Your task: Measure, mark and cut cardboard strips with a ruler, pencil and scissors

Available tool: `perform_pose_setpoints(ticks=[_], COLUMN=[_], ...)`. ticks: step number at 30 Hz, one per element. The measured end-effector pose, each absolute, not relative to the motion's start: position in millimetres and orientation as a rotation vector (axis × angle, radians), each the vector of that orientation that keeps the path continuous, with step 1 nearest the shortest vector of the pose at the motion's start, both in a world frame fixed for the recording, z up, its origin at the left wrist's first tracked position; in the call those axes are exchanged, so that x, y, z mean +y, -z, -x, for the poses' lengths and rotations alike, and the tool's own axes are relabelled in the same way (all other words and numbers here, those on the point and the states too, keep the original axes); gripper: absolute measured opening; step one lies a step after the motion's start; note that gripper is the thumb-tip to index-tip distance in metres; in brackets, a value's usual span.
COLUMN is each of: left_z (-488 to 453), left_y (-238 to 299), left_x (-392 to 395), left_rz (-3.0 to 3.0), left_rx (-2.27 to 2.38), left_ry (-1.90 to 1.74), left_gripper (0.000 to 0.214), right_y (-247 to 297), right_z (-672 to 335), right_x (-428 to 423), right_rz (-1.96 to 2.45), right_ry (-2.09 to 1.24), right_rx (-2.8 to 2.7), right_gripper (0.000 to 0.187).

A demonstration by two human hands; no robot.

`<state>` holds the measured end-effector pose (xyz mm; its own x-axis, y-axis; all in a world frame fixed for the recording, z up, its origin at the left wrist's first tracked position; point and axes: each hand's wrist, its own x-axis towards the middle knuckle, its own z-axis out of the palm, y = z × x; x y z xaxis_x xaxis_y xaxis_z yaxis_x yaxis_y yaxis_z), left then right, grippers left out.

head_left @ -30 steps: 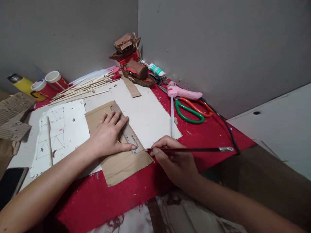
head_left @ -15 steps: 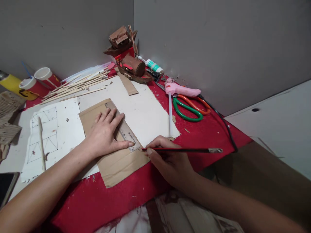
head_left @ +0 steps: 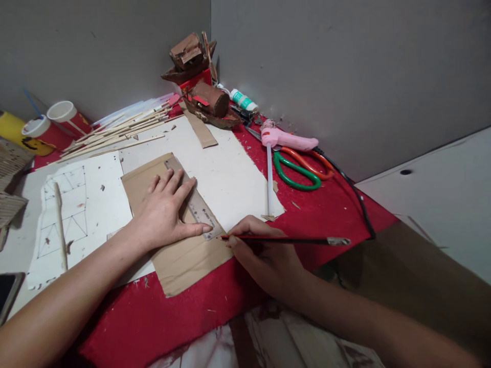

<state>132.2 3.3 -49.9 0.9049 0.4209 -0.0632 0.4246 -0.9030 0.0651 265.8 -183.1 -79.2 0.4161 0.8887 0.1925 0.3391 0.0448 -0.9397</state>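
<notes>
Centrally, left hand [head_left: 161,217], fingers spread, presses translucent flat ruler [head_left: 197,207] onto tan cardboard rectangle [head_left: 187,268] near front edge of red desk [head_left: 153,322]; right hand [head_left: 268,255] pinches slim dark-red pencil [head_left: 295,239], tip beside ruler's end. Accurate marking likely needs ruler unshifting, pencil steady.

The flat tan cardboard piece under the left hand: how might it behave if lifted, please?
The flat tan cardboard piece is probably light, looking thin. Creases along its nearer end suggest it may bend there. The straight greyish ruler on top could slide off.
</notes>
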Motion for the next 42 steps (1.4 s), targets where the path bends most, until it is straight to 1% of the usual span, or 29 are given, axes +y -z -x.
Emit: perform_pose_setpoints(ticks=[7,9,26,37,40,42], left_z=[-133.2,-133.5,-135.0,-134.2,-134.8,-135.2], left_y=[49.6,49.2,51.0,50.9,50.1,50.1], left_x=[3.3,3.1,3.5,4.3,3.4,2.7], left_rz=[-2.991,-2.995,-3.024,-3.009,-3.008,-3.009], left_rx=[0.666,0.668,0.683,0.67,0.677,0.678], left_ry=[0.076,0.081,0.114,0.119,0.13,0.125], left_gripper=[0.109,0.108,0.11,0.111,0.112,0.111], right_y=[83.6,84.4,85.8,77.5,79.6,80.9], right_z=[-264.0,-263.4,-258.0,-263.4,-265.0,-265.3], right_x=[-184.0,-184.1,-182.9,-184.7,-186.5,-189.2], right_rz=[1.473,1.476,1.545,1.758,1.756,1.676], right_ry=[-0.681,-0.685,-0.388,-0.25,-0.21,-0.192], right_rx=[-1.16,-1.198,-1.393,-1.346,-1.318,-1.26], right_gripper=[0.012,0.014,0.016,0.014,0.015,0.014])
